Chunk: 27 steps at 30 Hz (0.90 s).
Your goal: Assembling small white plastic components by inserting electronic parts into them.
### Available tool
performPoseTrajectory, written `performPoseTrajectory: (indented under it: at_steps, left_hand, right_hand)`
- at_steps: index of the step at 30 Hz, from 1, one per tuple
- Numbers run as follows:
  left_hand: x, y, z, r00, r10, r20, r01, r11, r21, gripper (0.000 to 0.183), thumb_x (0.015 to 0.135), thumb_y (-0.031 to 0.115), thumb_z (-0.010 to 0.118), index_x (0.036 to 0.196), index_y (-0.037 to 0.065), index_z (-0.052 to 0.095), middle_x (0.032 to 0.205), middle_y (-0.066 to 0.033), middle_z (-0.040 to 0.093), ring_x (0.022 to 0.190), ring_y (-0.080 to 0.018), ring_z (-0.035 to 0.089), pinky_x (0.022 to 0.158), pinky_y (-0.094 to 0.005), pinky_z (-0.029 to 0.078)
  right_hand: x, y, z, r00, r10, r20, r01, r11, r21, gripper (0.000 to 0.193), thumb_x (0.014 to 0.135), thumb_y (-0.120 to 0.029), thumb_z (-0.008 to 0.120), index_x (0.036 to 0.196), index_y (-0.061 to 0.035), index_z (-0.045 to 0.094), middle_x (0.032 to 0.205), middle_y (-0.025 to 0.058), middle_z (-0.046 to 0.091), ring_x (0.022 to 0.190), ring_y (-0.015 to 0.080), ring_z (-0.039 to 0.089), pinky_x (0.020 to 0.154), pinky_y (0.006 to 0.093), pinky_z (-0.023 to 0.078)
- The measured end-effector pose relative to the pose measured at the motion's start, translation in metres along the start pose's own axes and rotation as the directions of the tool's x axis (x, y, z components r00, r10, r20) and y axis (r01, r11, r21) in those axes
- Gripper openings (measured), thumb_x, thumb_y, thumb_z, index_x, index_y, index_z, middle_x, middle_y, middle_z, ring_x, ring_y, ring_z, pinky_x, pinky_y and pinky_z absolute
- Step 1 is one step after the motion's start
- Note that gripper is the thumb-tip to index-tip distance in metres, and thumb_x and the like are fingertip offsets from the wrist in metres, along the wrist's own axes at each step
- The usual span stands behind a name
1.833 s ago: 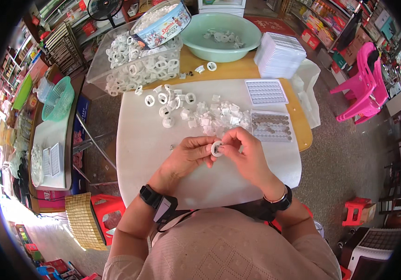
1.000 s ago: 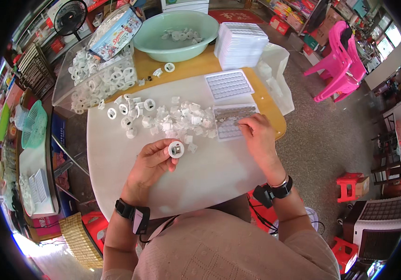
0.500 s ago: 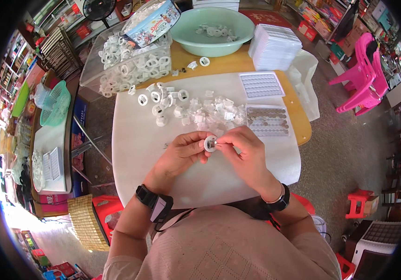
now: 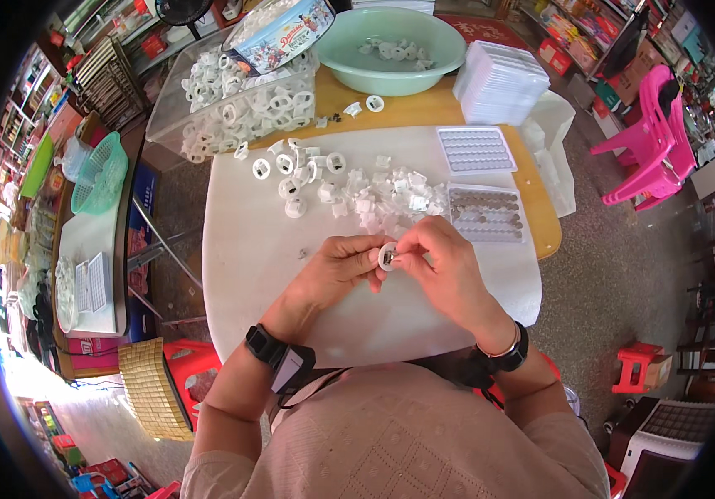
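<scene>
Between the thumb and fingers of my left hand (image 4: 337,270) is a small round white plastic housing (image 4: 387,257) with a dark centre, tilted up over the table. My right hand (image 4: 449,266) pinches at the housing's right side, thumb and forefinger pressed together. Whatever tiny piece those fingertips hold is hidden. Just beyond my hands lies a pile of small translucent white plastic pieces (image 4: 382,200). Several similar round white housings (image 4: 294,208) lie left of that pile. A white tray (image 4: 490,237) with small grey discs in its slots is beside my right hand.
Another slotted white tray (image 4: 475,150) lies farther back, near a stack of white trays (image 4: 503,83). A clear bin (image 4: 162,125) full of white housings, a patterned tub (image 4: 287,41) and a green basin (image 4: 391,83) stand at the back. Pink chairs (image 4: 653,137) stand right.
The view has shifted slightly, so the table things sit a little to the right. Both hands stay together at the housing, and the right fingers have closed in nearer over it.
</scene>
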State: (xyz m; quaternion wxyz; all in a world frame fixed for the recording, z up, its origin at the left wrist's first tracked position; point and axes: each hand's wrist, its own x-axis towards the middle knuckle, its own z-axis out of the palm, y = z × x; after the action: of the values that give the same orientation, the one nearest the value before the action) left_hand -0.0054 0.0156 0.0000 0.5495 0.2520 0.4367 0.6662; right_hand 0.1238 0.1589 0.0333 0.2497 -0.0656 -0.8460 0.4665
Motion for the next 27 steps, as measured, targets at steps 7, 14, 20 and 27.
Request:
performPoseTrajectory:
  at_steps: [7, 14, 20, 27]
  left_hand:
    - [0.001, -0.002, -0.003, 0.999, -0.017, 0.042, 0.011, 0.99, 0.143, 0.031, 0.093, 0.018, 0.054, 0.117, -0.002, 0.058, 0.09, -0.0035, 0.061, 0.076, -0.0111, 0.057, 0.065, -0.0265, 0.052]
    - [0.0, 0.002, -0.002, 0.998, -0.041, 0.041, 0.036, 0.994, 0.106, 0.032, 0.093, 0.018, 0.054, 0.117, -0.003, 0.058, 0.091, -0.0045, 0.06, 0.075, -0.0118, 0.057, 0.067, -0.0268, 0.052]
    - [0.0, 0.003, -0.003, 0.999, -0.047, 0.016, 0.048, 0.995, -0.083, 0.033, 0.093, 0.018, 0.055, 0.117, -0.005, 0.056, 0.092, -0.006, 0.06, 0.08, -0.0131, 0.058, 0.07, -0.0275, 0.052]
    - [0.001, 0.002, -0.004, 0.999, -0.038, 0.0, 0.038, 0.991, -0.129, 0.031, 0.093, 0.016, 0.055, 0.116, -0.004, 0.055, 0.094, -0.0065, 0.061, 0.08, -0.0136, 0.059, 0.071, -0.028, 0.052]
  right_hand:
    - [0.0, 0.0, -0.007, 0.989, -0.11, 0.102, 0.119, 0.989, -0.088, 0.021, 0.075, 0.0, 0.065, 0.095, -0.0033, 0.061, 0.09, 0.0097, 0.056, 0.083, 0.028, 0.056, 0.07, 0.0357, 0.048]
    - [0.0, 0.003, -0.005, 0.99, -0.1, 0.102, 0.102, 0.995, -0.021, 0.021, 0.077, 0.0, 0.067, 0.097, -0.0047, 0.062, 0.087, 0.0077, 0.058, 0.074, 0.0202, 0.059, 0.062, 0.0286, 0.048]
    - [-0.003, 0.004, 0.006, 0.984, -0.157, -0.08, 0.147, 0.982, -0.115, 0.018, 0.076, 0.002, 0.066, 0.092, -0.004, 0.061, 0.079, 0.0076, 0.057, 0.067, 0.0207, 0.058, 0.056, 0.0305, 0.047]
    - [-0.007, 0.008, 0.015, 0.969, -0.173, -0.177, 0.162, 0.984, -0.078, 0.013, 0.076, 0.004, 0.064, 0.085, -0.0027, 0.057, 0.076, 0.0074, 0.056, 0.064, 0.0211, 0.058, 0.053, 0.0312, 0.046]
